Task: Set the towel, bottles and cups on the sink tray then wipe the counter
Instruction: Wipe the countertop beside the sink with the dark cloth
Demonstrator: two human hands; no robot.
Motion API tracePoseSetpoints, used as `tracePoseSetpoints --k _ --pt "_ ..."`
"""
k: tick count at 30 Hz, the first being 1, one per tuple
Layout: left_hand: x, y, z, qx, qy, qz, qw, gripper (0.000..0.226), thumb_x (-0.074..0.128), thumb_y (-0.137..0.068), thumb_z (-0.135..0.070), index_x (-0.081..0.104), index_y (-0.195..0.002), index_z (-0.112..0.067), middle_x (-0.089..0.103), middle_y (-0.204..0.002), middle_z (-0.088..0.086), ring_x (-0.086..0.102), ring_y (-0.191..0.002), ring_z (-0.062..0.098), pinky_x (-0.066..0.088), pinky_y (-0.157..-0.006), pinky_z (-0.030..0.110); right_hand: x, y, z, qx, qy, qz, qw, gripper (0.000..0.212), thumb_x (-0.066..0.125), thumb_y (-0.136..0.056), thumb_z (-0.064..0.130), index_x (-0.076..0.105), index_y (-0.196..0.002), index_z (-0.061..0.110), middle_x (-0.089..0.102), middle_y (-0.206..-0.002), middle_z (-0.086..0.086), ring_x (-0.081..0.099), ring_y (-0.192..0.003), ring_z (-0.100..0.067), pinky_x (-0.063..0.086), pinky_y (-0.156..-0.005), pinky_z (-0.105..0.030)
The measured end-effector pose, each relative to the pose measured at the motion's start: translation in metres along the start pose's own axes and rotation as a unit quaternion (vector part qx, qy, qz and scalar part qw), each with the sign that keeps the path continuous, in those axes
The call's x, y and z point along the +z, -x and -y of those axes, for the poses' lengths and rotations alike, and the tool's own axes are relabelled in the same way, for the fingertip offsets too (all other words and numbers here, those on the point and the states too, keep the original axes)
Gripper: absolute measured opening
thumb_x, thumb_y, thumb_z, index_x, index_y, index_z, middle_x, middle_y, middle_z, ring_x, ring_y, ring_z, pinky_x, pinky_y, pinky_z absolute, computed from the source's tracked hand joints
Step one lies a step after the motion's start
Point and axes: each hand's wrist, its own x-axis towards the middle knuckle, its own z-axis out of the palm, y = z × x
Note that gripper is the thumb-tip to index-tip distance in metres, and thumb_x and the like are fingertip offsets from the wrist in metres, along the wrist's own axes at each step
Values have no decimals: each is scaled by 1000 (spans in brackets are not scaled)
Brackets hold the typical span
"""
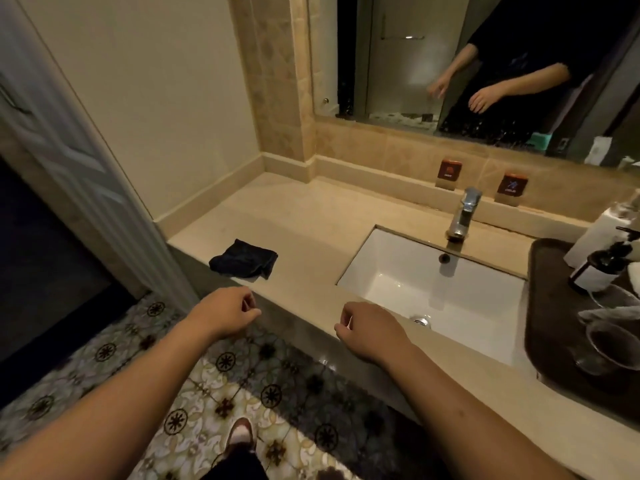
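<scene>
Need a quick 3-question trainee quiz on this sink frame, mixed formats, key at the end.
1. True or false: the dark cloth lies on the brown tray.
2. Multiple choice: the glass cups stand A) in the basin, B) on the tray, C) on the floor.
3. Fill in: the left hand and right hand hold ____.

Key:
1. False; the cloth lies on the counter, left of the basin.
2. B; they stand on the tray's near part, with a dark pump bottle behind them.
3. Nothing; both hover near the counter's front edge, fingers loosely curled.
</scene>
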Motion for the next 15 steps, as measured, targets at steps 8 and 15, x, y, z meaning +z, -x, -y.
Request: tracePoseSetpoints --k 8,15 --pt "-22 -104 95 22 31 -9 999 16 62 -88 -46 63 -93 -31 68 -89 -12 61 -79 8 46 -62 27 50 -133 83 -6 34 38 999 20 54 -93 38 64 -98 21 66 -97 -3 60 -83 -20 50 -70 -34" --pt "-20 -229 185 67 24 20 997 28 66 -87 -44 63 -108 -24 65 -107 1 61 -99 23 51 -78 35 109 -262 147 8 30 27 999 22 55 -94 34 59 -108 17 56 -110 -9 53 -104 -28 49 -77 -39"
